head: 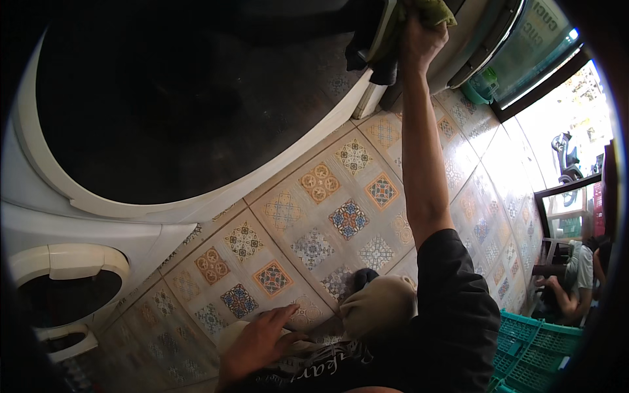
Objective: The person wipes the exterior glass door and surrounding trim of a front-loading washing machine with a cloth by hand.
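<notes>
At the top of the view my right hand (425, 42) is closed around a bunched olive-green cloth (440, 14), with that arm stretched far out. Dark cloth (384, 73) hangs just beside this fist, near the edge of a large round door with dark glass (196, 123). The door's white ring (147, 210) belongs to what looks like a front-loading laundry machine on my left. My left hand (258, 344) hovers low, close to my lap; its fingers are apart and nothing is in it. What lies beyond the right fist is cut off by the frame.
More round machine doors (73, 260) line the left side. Patterned floor tiles (349, 218) run between the machines and me. Teal plastic baskets (530, 344) stand at lower right, near a seated person (570, 290). A green basin (474, 93) sits by the glass door (530, 64).
</notes>
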Available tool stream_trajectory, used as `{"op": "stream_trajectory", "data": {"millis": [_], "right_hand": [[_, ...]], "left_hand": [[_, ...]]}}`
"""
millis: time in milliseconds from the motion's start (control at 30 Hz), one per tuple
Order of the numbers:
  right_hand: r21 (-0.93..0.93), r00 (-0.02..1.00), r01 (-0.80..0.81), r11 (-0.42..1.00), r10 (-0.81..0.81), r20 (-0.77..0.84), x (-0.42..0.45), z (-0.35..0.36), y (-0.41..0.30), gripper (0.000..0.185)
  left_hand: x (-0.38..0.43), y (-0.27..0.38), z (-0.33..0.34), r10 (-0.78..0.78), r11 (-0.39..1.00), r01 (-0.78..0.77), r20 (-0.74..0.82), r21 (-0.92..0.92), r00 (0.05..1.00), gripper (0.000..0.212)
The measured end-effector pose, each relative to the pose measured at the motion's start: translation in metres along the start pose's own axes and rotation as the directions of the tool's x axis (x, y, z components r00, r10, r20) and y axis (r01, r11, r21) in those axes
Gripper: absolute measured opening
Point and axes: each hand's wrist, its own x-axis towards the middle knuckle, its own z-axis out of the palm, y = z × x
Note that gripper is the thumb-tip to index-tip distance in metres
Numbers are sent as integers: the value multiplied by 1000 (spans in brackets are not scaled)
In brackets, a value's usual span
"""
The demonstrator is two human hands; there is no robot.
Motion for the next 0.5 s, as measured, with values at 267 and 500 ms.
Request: {"op": "stream_trajectory", "data": {"millis": [267,500], "right_hand": [[16,967,-253,967,253,-8,-80,-10,3,24],[-225,999,-30,974,34,14,-27,-11,21,19]], "left_hand": [[8,1,6,94,996,-94,-3,-9,996,60],[1,6,1,57,997,-59,47,44,997,60]]}}
